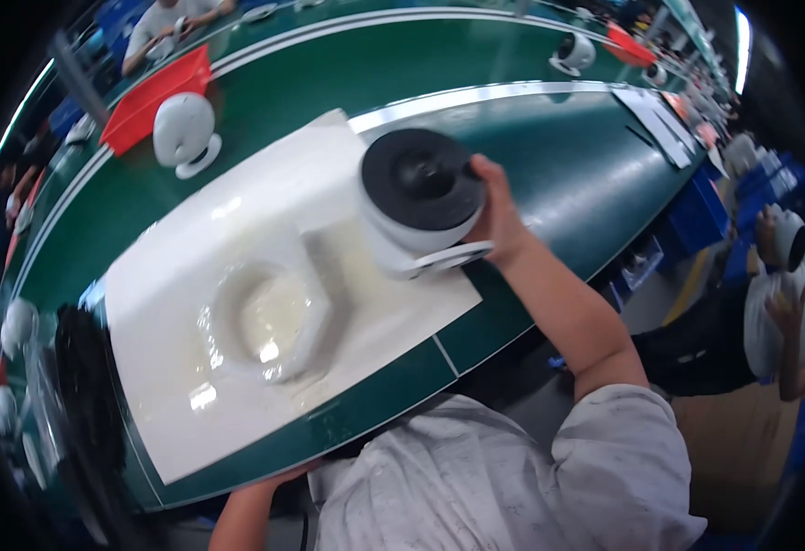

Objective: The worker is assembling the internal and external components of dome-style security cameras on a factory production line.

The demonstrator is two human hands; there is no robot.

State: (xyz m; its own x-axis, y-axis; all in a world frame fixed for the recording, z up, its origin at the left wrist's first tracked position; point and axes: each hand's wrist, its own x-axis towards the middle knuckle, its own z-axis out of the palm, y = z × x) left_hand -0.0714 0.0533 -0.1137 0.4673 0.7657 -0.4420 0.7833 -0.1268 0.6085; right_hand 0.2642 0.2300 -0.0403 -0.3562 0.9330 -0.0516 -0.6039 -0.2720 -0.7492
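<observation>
My right hand is closed on the side of a white, rounded device, holding it above the right part of a white board. The device has a round black face with a dark raised centre turned up, and a white foot juts out beneath it. To its left, a glossy white ring-shaped holder with an angular outline and a round hollow sits on the white board. My left hand is low at the table's front edge; its fingers are hidden below the edge.
A similar white device stands beyond the board, near a red bin. Another white device stands farther right. Papers lie at the green table's right end. A black bundle is at left. Other people work nearby.
</observation>
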